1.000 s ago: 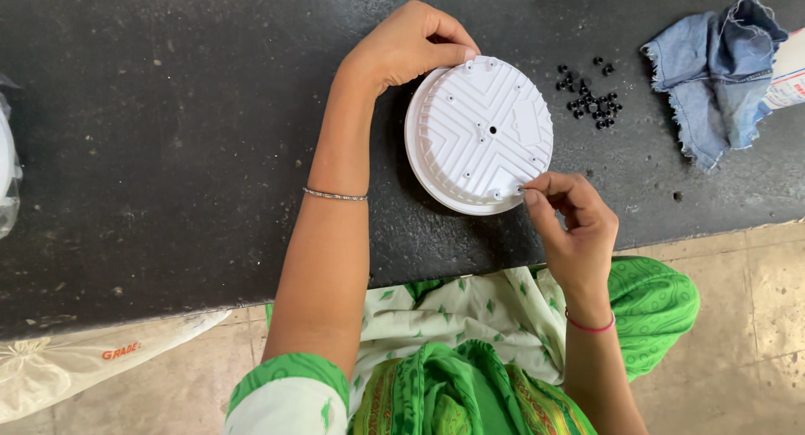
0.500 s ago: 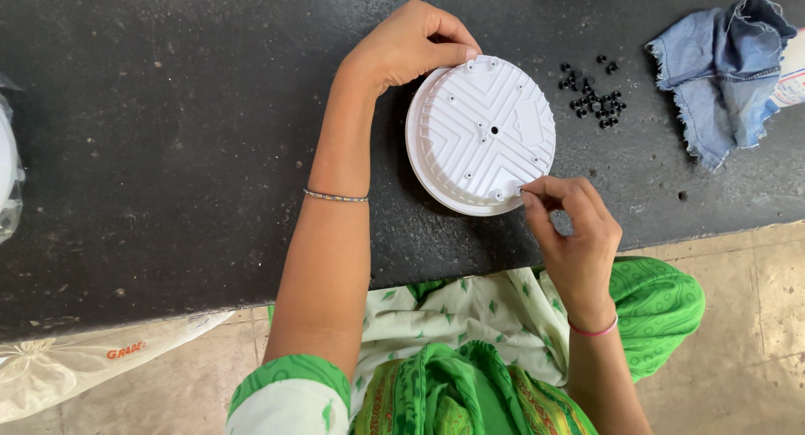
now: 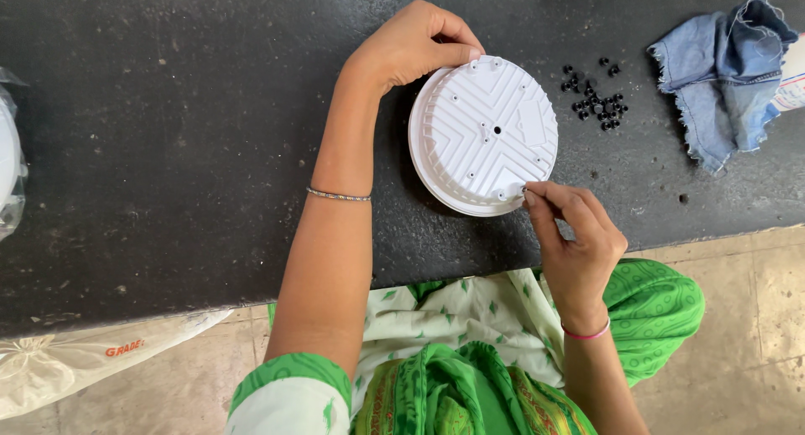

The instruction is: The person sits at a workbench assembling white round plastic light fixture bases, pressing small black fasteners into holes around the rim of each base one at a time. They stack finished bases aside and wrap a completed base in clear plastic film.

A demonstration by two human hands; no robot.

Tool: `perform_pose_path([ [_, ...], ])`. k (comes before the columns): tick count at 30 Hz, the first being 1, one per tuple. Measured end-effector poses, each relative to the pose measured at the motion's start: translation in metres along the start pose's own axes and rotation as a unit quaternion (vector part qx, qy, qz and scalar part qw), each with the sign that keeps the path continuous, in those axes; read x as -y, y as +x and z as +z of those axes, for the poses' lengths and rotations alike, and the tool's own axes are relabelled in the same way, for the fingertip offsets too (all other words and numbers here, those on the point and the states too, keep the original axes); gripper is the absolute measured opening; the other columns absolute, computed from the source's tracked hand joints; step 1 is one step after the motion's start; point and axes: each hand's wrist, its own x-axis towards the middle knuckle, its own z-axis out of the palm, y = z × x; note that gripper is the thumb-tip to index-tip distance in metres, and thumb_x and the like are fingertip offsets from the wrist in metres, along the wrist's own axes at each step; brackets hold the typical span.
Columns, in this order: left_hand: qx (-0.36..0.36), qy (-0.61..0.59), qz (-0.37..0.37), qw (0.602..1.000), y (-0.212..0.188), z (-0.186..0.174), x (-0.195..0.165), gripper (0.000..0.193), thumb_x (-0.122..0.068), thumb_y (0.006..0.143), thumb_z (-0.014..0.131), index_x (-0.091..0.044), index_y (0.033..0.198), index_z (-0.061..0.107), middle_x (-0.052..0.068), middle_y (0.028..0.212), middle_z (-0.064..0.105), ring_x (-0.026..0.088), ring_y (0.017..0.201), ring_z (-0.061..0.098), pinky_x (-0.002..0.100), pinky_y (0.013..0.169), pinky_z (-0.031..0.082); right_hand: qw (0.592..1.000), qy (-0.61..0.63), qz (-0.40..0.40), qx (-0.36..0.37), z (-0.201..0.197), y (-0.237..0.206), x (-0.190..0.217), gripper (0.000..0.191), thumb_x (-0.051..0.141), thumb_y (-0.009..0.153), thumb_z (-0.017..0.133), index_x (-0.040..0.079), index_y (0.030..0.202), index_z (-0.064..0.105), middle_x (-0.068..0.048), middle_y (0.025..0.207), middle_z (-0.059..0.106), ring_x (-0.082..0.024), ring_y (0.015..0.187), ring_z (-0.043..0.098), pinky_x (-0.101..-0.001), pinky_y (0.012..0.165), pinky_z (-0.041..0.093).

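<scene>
My left hand point(image 3: 415, 47) curls over the far rim of the round white plastic disc point(image 3: 484, 133), fingers clasped on its edge to steady it on the dark bench point(image 3: 184, 133). The disc lies flat near the bench's front edge, its ribbed, chevron-patterned side facing up, with small posts around the rim. My right hand point(image 3: 574, 234) is at the disc's near-right edge, thumb and forefinger pinched together right at one of those posts; whatever sits between the fingertips is too small to make out. Just beyond the disc, to the right, lies a scatter of small black beads point(image 3: 595, 99), apart from it. Further right a crumpled blue denim rag point(image 3: 725, 74) rests on the bench.
</scene>
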Motion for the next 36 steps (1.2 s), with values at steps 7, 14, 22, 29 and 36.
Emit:
perform_pose_path([
  [7,-0.008,0.020,-0.018,1.000,-0.001,0.001,-0.002,0.018,-0.023,0.089,0.077,-0.008,0.098,0.082,0.004,0.089,0.081,0.012,0.082,0.077,0.029,0.080,0.061,1.000,0.002,-0.005,0.017,-0.004,0.002,0.002,0.013,-0.004,0.098,0.077,0.000,0.110,0.074,-0.010,0.103,0.073,-0.014,0.088,0.070,-0.0255,0.081,0.057],
  [14,0.004,-0.001,-0.004,1.000,-0.002,0.001,-0.001,0.018,-0.021,0.089,0.077,-0.007,0.099,0.081,0.004,0.090,0.081,0.012,0.083,0.076,0.029,0.080,0.061,0.998,0.019,0.042,0.034,-0.009,0.004,0.007,0.014,0.001,0.095,0.080,0.000,0.108,0.076,-0.007,0.097,0.074,-0.011,0.081,0.067,-0.0238,0.075,0.054],
  [22,0.004,0.000,-0.013,1.000,-0.002,-0.001,0.002,0.018,-0.022,0.088,0.078,-0.007,0.098,0.081,0.004,0.089,0.081,0.011,0.082,0.076,0.029,0.079,0.061,0.998,0.003,0.034,0.045,-0.013,0.008,0.017,0.014,0.002,0.095,0.080,0.000,0.108,0.075,-0.008,0.100,0.076,-0.011,0.086,0.073,-0.0242,0.080,0.058],
  [29,0.024,-0.020,-0.011,0.999,-0.012,-0.011,-0.006,0.017,-0.018,0.089,0.077,-0.004,0.099,0.080,0.005,0.089,0.080,0.011,0.080,0.074,0.028,0.074,0.060,0.996,-0.015,0.079,0.050,-0.012,0.011,0.033,0.013,0.005,0.094,0.079,-0.001,0.105,0.075,-0.007,0.094,0.076,-0.011,0.081,0.074,-0.0245,0.075,0.058],
  [36,0.051,-0.049,-0.074,0.995,-0.035,-0.031,-0.021,0.020,-0.017,0.088,0.076,-0.006,0.105,0.078,0.004,0.091,0.079,0.010,0.078,0.075,0.026,0.067,0.064,0.994,-0.052,0.088,0.048,-0.008,0.013,0.039,0.013,0.006,0.093,0.079,-0.001,0.103,0.074,-0.007,0.091,0.076,-0.011,0.078,0.073,-0.0251,0.073,0.058],
])
